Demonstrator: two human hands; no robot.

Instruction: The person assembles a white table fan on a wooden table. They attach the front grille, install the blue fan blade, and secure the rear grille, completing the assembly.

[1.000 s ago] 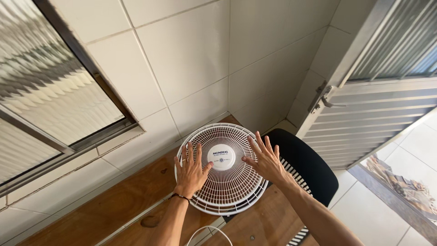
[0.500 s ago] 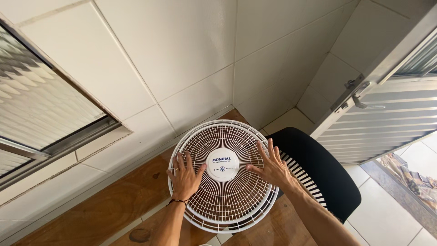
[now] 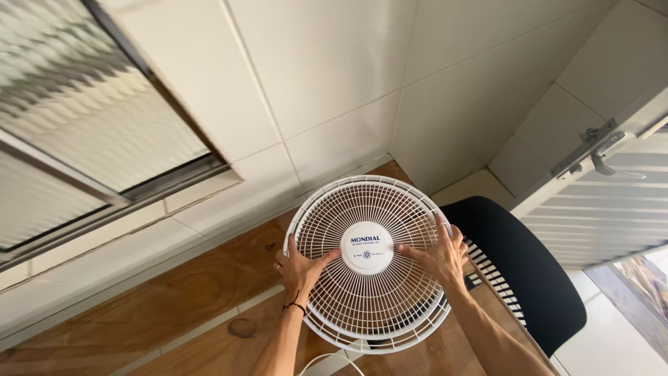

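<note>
A round white fan grille (image 3: pixel 369 209) with a white centre cap (image 3: pixel 367 246) faces up over a second grille beneath it, on a wooden table (image 3: pixel 174 313). My left hand (image 3: pixel 299 268) grips the grille's left rim, thumb across the wires toward the cap, a dark band at the wrist. My right hand (image 3: pixel 440 255) grips the right rim, thumb pointing at the cap.
A black chair (image 3: pixel 529 278) stands right of the table. White tiled wall behind, a ribbed-glass window (image 3: pixel 76 139) at left, a metal louvred door with a handle (image 3: pixel 605 150) at right. A white cord (image 3: pixel 327 361) loops near the bottom edge.
Both hands have slid from lying flat on the grille's face outward to its rim and closed around it. The view has shifted, so the fan sits further right.
</note>
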